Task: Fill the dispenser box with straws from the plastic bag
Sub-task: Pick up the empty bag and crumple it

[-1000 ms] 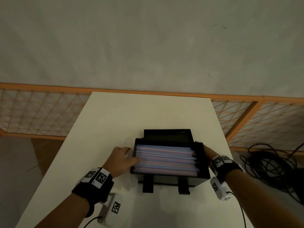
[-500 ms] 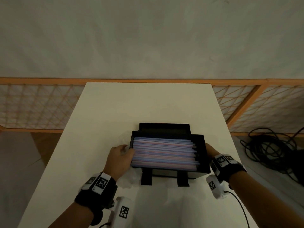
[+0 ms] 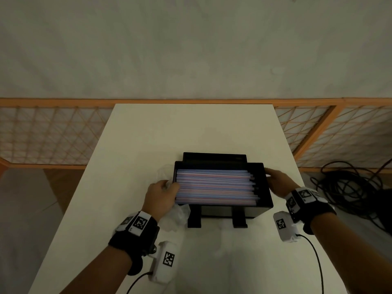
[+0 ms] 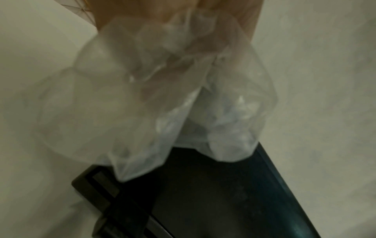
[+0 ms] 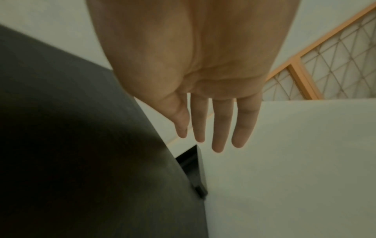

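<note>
A black dispenser box [image 3: 266,192] stands open-topped on the white table [image 3: 191,128], full of pink, blue and white straws [image 3: 214,186] lying side by side. My left hand [image 3: 162,195] is at the box's left end and grips the crumpled clear plastic bag [image 4: 162,96], which hangs beside the box's black wall [image 4: 223,193]. My right hand [image 3: 277,181] is at the box's right side with straight fingers [image 5: 219,125] beside the dark wall [image 5: 81,145]; contact cannot be told.
The table's far half is bare. An orange-framed lattice fence [image 3: 48,134] runs behind and to both sides of the table. A coil of black cables [image 3: 352,187] lies on the floor at the right. Wrist-camera cables trail toward me.
The left hand has come off the straws to the box's left end, and the bag now shows bunched in it. The right hand slid forward along the right side.
</note>
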### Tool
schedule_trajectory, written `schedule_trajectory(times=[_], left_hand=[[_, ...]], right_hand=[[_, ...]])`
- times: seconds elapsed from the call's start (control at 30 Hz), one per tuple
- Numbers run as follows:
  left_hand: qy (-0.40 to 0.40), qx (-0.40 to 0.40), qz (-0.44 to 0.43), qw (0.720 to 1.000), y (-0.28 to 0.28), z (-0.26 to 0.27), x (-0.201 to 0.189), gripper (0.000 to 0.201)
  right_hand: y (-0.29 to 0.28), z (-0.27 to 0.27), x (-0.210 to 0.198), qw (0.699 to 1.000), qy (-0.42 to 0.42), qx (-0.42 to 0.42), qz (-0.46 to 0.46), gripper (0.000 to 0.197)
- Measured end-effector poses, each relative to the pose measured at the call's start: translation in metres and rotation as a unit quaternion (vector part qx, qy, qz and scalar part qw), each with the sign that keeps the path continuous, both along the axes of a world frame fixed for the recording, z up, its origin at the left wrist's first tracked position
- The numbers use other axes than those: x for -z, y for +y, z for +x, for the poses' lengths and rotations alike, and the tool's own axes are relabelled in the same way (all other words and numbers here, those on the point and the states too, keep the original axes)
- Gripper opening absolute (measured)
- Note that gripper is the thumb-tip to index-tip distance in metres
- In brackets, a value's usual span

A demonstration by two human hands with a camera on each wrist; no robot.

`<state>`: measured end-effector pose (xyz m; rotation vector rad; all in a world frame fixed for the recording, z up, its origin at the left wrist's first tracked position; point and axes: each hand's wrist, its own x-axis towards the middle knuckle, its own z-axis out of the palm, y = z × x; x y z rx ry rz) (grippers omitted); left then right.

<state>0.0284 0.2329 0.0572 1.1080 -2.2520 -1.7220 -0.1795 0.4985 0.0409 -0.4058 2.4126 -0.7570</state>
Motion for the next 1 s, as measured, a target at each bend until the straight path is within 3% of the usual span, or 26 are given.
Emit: schedule_trajectory(times=[0.13, 0.2, 0.3, 0.43, 0.53, 0.63, 0.7, 0.77, 0.87, 0.93, 1.0], left_hand=[[-0.015, -0.008, -0.001, 1.0, -0.007, 0.001, -0.004, 0.048], [-0.002, -0.081, -0.043, 0.996, -0.017, 0.004, -0.015, 0.048], [0.093, -0.179, -0.107, 0.974, -0.037, 0.004, -0.039, 0.033], [0.262, -0.18, -0.139, 0.938, -0.035, -0.008, -0.087, 0.045], [0.395, -0.173, -0.09, 0.897, -0.006, -0.022, -0.123, 0.065], [0.397, -0.074, -0.02, 0.915, 0.026, -0.027, -0.126, 0.059], [0.339, 0.0, 0.033, 0.94, 0.044, -0.02, -0.115, 0.041], [0.312, 0.024, 0.056, 0.948, 0.053, -0.01, -0.108, 0.035], [0.318, -0.021, 0.244, 0.916, 0.051, 0.0, -0.106, 0.048], [0.295, 0.011, 0.359, 0.885, 0.053, 0.003, -0.111, 0.06], [0.265, 0.064, 0.409, 0.871, 0.061, 0.001, -0.122, 0.066]], right_hand=[[0.004, -0.002, -0.027, 0.999, 0.014, -0.003, -0.034, 0.029], [0.011, -0.001, -0.049, 0.998, 0.033, 0.02, -0.048, 0.024], [0.008, 0.014, -0.096, 0.986, 0.107, 0.042, -0.118, 0.022], [-0.038, 0.064, -0.148, 0.968, 0.089, 0.004, -0.237, 0.018], [-0.079, 0.106, -0.159, 0.962, -0.076, -0.066, -0.253, 0.036], [-0.11, 0.13, -0.157, 0.925, -0.191, -0.087, -0.317, 0.052], [-0.121, 0.13, -0.159, 0.896, -0.172, -0.051, -0.406, 0.046], [-0.123, 0.128, -0.16, 0.891, -0.116, -0.053, -0.437, 0.036], [-0.116, 0.131, -0.152, 0.89, 0.005, -0.074, -0.449, 0.038], [-0.113, 0.135, -0.147, 0.888, 0.065, -0.054, -0.452, 0.044], [-0.109, 0.137, -0.145, 0.9, 0.122, -0.056, -0.415, 0.048]])
